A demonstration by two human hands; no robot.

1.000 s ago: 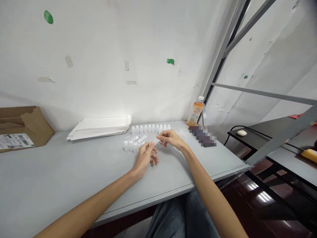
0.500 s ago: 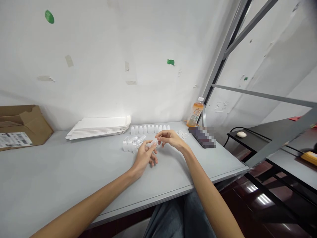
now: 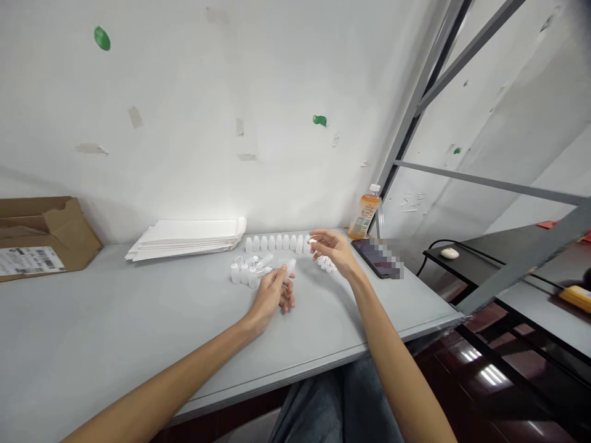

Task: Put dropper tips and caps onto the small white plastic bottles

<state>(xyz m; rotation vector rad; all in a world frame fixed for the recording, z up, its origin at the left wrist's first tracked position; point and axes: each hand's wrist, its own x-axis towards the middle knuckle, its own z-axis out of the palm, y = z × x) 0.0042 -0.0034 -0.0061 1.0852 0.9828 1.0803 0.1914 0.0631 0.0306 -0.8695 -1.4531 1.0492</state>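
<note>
Right hand (image 3: 336, 251) has pulled away from the bottle in the left hand (image 3: 269, 294), going up and right toward the right end of the row at the back edge; left hand about where it was. Left thumb and fingers pinch that small white bottle (image 3: 290, 269), translucent plastic, tilted, held over mid-worktop (image 3: 138, 320). Right fingers bent, tips close together; can't tell if they grip anything. Row of matching bottles (image 3: 271, 243) upright along the back edge: round shoulders, narrow necks, smooth, no print readable. More of them in a loose cluster (image 3: 241, 274) just left of the left hand, some standing, some lying. Small white parts (image 3: 326, 264) heaped under the right wrist. Dark glossy phone (image 3: 369, 253) near the right edge, partly pixelated. Drink bottle (image 3: 364, 216) at the back right corner: clear plastic, orange contents, white cap, lettering too small to read. Flat white envelopes (image 3: 184, 240) stacked by the back edge, left of the row. Brown cardboard box (image 3: 78, 237) toward the back left corner; white label (image 3: 28, 261) with barcode, text illegible.
</note>
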